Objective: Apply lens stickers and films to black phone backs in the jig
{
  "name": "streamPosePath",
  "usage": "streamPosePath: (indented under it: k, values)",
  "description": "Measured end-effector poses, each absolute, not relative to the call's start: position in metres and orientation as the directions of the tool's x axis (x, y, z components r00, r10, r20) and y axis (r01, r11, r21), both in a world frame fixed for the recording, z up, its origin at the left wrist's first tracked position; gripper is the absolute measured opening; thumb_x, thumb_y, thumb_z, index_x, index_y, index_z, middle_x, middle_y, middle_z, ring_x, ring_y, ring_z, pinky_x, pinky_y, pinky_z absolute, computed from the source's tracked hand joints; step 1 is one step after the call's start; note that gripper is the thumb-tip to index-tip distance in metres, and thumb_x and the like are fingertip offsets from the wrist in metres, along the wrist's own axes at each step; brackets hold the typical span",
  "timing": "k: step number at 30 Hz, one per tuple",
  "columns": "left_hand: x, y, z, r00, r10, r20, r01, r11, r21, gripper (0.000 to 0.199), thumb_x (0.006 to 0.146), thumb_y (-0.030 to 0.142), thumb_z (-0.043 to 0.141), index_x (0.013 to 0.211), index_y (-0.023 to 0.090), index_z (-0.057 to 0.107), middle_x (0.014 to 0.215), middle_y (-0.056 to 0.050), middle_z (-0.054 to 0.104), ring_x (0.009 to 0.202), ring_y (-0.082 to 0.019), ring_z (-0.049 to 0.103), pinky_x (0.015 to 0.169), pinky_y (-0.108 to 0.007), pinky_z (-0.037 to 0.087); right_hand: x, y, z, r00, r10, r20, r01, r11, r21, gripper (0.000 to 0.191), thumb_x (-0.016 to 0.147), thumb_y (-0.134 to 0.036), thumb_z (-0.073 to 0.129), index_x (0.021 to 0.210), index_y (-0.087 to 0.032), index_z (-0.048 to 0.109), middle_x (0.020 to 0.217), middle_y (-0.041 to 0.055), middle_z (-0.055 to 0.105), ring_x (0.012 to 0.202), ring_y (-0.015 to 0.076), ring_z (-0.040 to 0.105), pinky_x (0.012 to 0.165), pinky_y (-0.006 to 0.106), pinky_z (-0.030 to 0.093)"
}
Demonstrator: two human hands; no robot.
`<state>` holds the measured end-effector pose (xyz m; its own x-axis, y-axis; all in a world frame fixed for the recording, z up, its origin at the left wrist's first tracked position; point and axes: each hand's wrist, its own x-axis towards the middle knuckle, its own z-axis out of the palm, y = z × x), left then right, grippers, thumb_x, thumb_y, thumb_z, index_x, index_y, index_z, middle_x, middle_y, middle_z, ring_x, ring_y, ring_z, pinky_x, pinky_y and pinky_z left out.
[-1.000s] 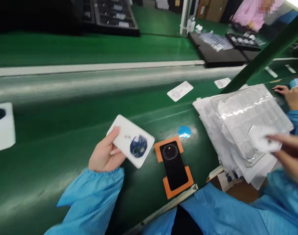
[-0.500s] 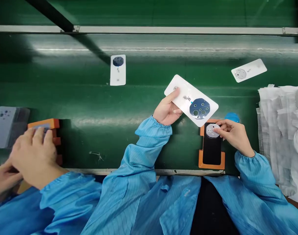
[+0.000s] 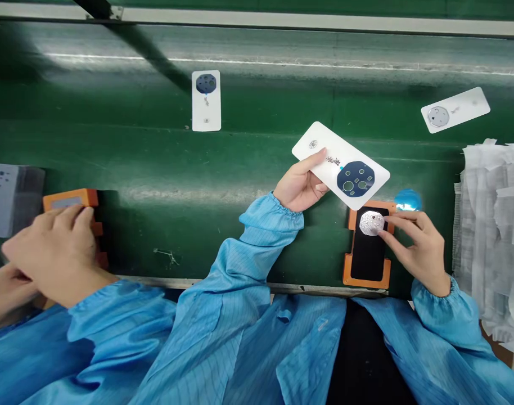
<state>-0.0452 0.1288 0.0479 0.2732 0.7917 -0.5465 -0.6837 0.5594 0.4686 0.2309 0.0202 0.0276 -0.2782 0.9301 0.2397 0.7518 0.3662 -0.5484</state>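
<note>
My left hand (image 3: 301, 183) grips a white card (image 3: 324, 147) with a dark blue octagonal patch near its lower right end. To the right, an orange fixture (image 3: 366, 282) holds a black phone-shaped plate (image 3: 368, 256). My right hand (image 3: 421, 247) pinches the right edge of a silver octagonal piece (image 3: 371, 223), which lies over the upper part of the black plate. A round blue film (image 3: 407, 199) is just behind my right hand, beside the fixture's top right corner.
A co-worker's hands (image 3: 58, 247) are at the left by another orange fixture (image 3: 75, 198) and a stack of grey panels (image 3: 8, 199). White cards lie farther back (image 3: 206, 112) (image 3: 461, 109). White sheets (image 3: 497, 225) hang at the right.
The view has shifted, with the rail now higher. My right thumb and index finger have moved to the silver piece's right edge, uncovering more of it. My left thumb has slid off the card's small round mark.
</note>
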Motion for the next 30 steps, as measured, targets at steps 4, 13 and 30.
streamPosePath:
  k: [4,13,30]
  values:
    - [-0.040,0.127,0.047,0.289,0.773,-0.565,-0.665,0.587,0.463,0.014,0.100,0.018,0.063,0.107,0.013,0.073,0.090,-0.005,0.078,0.061,-0.009,0.071,0.036,-0.013,0.043,0.230,0.018,0.011,-0.429,0.881,0.198,0.774,0.472,-0.422,0.038,0.097,-0.029,0.070,0.135,-0.027,0.067,0.137,0.0145,0.065,0.135,0.0371,0.056,0.108,0.057,0.053]
    - [-0.037,0.123,0.044,0.273,0.806,-0.525,-0.641,0.559,0.526,0.012,0.098,0.020,0.066,0.105,0.012,0.071,0.087,-0.004,0.078,0.062,-0.011,0.071,0.042,-0.016,0.049,0.238,0.022,0.003,-0.452,0.878,0.156,0.756,0.470,-0.455,0.038,0.097,-0.030,0.069,0.135,-0.031,0.069,0.157,0.0111,0.053,0.151,0.0422,0.041,0.116,0.067,0.044]
    - [-0.009,0.079,0.050,0.451,0.853,-0.264,-0.159,0.367,0.916,0.055,0.078,0.064,0.084,0.091,0.012,0.075,0.070,-0.003,0.069,0.047,-0.009,0.055,0.036,-0.020,0.043,0.190,0.063,0.062,-0.364,0.821,-0.440,0.187,-0.398,-0.898,0.044,0.073,-0.055,0.089,0.092,-0.017,0.078,0.083,0.0058,0.078,0.072,0.0240,0.073,0.061,0.033,0.059]
